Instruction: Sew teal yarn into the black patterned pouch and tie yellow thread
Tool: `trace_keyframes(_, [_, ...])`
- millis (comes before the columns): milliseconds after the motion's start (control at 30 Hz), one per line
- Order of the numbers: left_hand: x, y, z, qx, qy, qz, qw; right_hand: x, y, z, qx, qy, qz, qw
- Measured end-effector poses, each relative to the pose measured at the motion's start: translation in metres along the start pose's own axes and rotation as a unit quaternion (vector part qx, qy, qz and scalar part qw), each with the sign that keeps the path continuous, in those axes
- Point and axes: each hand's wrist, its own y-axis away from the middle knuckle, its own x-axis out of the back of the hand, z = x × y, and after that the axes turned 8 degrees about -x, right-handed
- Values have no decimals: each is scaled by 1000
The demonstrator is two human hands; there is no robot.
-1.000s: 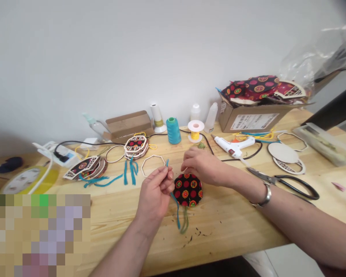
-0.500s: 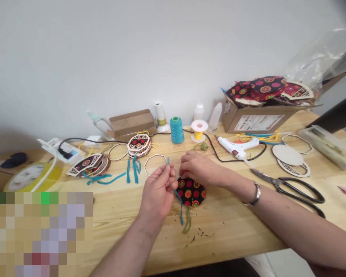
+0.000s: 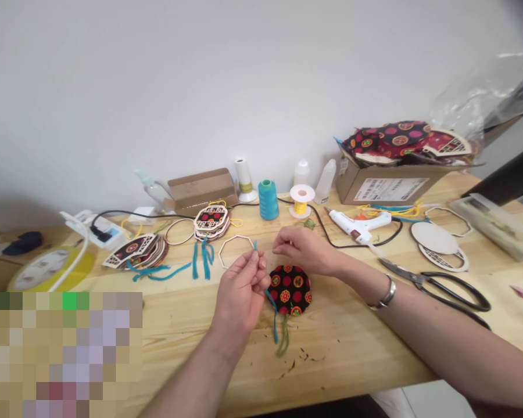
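A short teal cord (image 3: 275, 325) is pinched between the thumb and fingers of my left hand (image 3: 244, 277). Its tip pokes up above the thumb, and the rest hangs down past the palm. Just right of it lies a round fabric-covered piece (image 3: 290, 291), black with red and orange flower circles. A looped green cord (image 3: 283, 339) trails from its lower edge onto the table. My right hand (image 3: 303, 248) is over the top edge of this piece, its fingers bent together toward the left hand. Whatever its fingertips hold, if anything, is too small to make out.
An octagonal wooden frame (image 3: 235, 251) lies beyond my left hand. Farther back stand a teal thread cone (image 3: 268, 200) and a yellow spool (image 3: 301, 202). To the right are a glue gun (image 3: 359, 225), black-handled scissors (image 3: 436, 287) and a cardboard box (image 3: 387, 183) of fabric pieces.
My right hand has lifted slightly off the fabric piece, uncovering more of its top edge. My left hand keeps its pinch on the teal cord. The view has shifted a little.
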Motion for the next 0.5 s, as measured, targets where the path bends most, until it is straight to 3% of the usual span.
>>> trace_keyframes(100, [1,0,-2,2,-4,1,1000,13,-7,-9,-62,-136,14,989])
trace_keyframes(200, [1,1,-5,3,-9,-3,1000,32,-19,-24,-89,-280,10,956])
trace_keyframes(333, [1,2,-8,5,-16,-11,1000,61,-45,-51,-57,-400,15,915])
trace_keyframes(500, [-1,4,-10,-1,-23,-21,1000,100,-81,-89,-34,-454,86,886])
